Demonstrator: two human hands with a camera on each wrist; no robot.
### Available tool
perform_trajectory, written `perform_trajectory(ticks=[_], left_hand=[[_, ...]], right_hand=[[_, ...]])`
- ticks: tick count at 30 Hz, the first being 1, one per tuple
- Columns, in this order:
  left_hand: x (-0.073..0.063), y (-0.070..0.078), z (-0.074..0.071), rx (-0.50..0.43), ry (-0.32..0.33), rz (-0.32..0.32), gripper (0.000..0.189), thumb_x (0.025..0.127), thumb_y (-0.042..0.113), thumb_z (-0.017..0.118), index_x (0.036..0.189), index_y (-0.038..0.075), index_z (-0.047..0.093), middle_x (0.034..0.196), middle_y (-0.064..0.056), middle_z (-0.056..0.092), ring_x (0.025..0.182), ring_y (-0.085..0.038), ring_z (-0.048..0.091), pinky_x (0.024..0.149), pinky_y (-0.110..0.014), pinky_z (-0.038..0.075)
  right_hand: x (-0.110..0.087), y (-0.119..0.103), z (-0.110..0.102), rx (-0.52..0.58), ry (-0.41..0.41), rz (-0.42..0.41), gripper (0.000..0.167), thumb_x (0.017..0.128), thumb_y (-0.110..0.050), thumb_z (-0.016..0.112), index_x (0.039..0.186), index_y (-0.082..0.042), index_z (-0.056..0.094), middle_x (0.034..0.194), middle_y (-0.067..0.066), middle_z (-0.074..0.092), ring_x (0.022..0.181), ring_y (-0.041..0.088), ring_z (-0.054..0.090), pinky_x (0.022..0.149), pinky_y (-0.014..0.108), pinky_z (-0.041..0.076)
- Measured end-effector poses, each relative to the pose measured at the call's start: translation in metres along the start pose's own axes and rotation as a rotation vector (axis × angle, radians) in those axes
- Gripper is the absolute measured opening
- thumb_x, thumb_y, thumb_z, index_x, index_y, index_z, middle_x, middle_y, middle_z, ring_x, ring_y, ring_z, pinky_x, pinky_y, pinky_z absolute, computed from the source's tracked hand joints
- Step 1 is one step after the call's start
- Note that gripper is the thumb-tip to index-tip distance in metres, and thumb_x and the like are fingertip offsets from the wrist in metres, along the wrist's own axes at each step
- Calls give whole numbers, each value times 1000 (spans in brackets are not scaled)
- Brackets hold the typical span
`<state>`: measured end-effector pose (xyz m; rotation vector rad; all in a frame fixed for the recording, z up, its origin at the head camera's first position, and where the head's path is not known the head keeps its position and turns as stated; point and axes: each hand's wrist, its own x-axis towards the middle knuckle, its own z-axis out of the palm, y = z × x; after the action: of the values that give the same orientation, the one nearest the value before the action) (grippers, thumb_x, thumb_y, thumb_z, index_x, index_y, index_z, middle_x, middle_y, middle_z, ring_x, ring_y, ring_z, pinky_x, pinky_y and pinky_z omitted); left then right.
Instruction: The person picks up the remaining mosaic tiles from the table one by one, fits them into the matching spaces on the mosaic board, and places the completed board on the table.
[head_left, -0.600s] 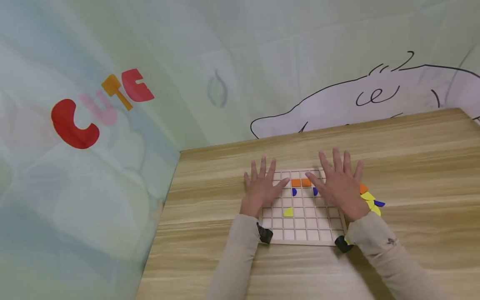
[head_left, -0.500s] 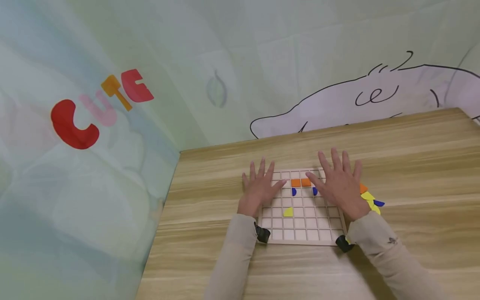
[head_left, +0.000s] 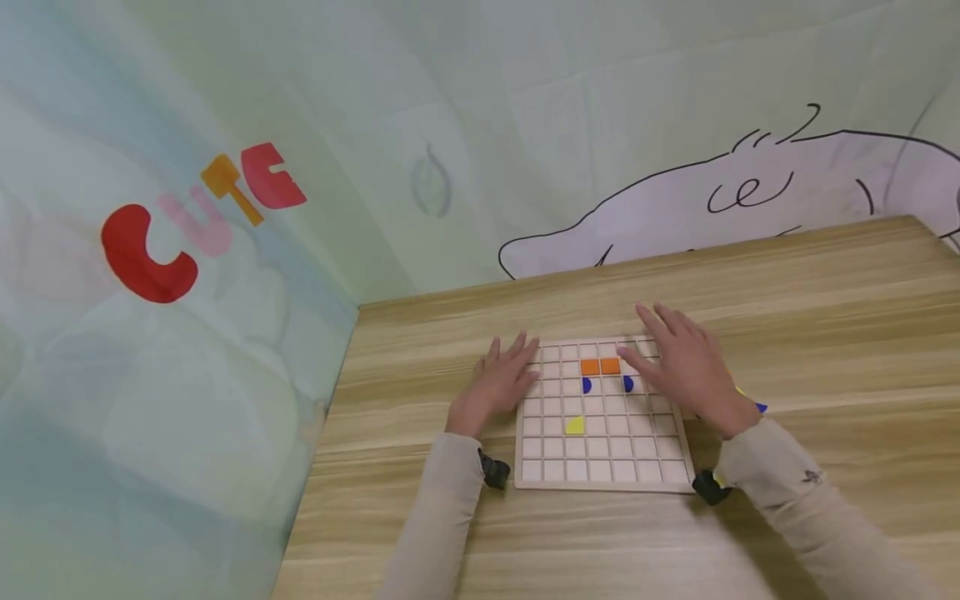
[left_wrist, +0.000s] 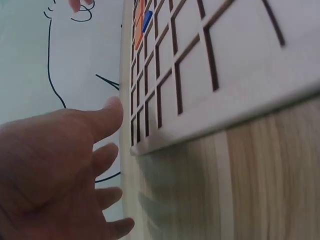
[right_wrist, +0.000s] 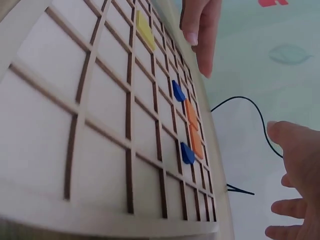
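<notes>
A pale wooden grid board (head_left: 600, 450) lies on the table with a few flat pieces in its cells. Two orange rectangles (head_left: 590, 367) sit side by side near the far edge, with a blue half-circle (head_left: 628, 383) and another blue half-circle (head_left: 587, 386) just below them. A yellow quarter-circle (head_left: 575, 426) lies nearer the middle. My left hand (head_left: 495, 387) is at the board's left edge, fingers extended and holding nothing; in the left wrist view a gap shows between it and the board. Over the board's far right part hovers my right hand (head_left: 690, 371), fingers loosely extended, nothing held.
Loose pieces, one a blue piece (head_left: 762, 407), lie right of the board, mostly hidden by my right hand. The wooden table (head_left: 825, 333) meets a printed wall cloth (head_left: 450, 167) at the back and on the left.
My left hand has moved left, off the board's surface to its edge. The right hand has turned and shifted slightly right, its fingers closer together, covering more of the loose pieces.
</notes>
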<state>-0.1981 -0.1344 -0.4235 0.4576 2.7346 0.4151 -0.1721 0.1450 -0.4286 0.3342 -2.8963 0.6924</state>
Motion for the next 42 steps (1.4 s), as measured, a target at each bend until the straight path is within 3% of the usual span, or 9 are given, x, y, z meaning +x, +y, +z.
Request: perform_trajectory(ticks=[6, 19, 29, 42], left_hand=[[-4, -9, -2, 14, -75, 58, 56, 103, 28, 40, 154, 26, 18, 162, 3, 6, 148, -36, -2, 117, -59, 9], [-5, -15, -5, 43, -129, 59, 60, 102, 31, 44, 155, 18, 17, 162, 2, 4, 148, -35, -1, 117, -57, 11], [-4, -20, -4, 11, -125, 27, 68, 100, 35, 47, 155, 17, 11, 162, 1, 3, 149, -30, 2, 118, -54, 12], [-4, -20, -5, 7, -145, 17, 71, 100, 37, 46, 155, 16, 6, 162, 1, 1, 149, -27, 0, 121, -44, 9]], right_hand=[[2, 10, -2, 72, 37, -77, 68, 94, -40, 59, 145, -2, 37, 145, 25, 41, 131, 44, 39, 106, 61, 32], [-2, 30, -19, 222, -36, -46, 57, 96, -35, 56, 140, 0, 44, 143, 25, 43, 132, 45, 37, 105, 64, 32], [-10, 46, -19, 250, -110, -13, 50, 97, -28, 56, 134, 4, 48, 134, 27, 49, 120, 44, 47, 95, 62, 41], [-20, 67, -20, 168, -182, -13, 44, 90, -22, 66, 125, 3, 55, 126, 24, 57, 112, 40, 53, 92, 58, 46]])
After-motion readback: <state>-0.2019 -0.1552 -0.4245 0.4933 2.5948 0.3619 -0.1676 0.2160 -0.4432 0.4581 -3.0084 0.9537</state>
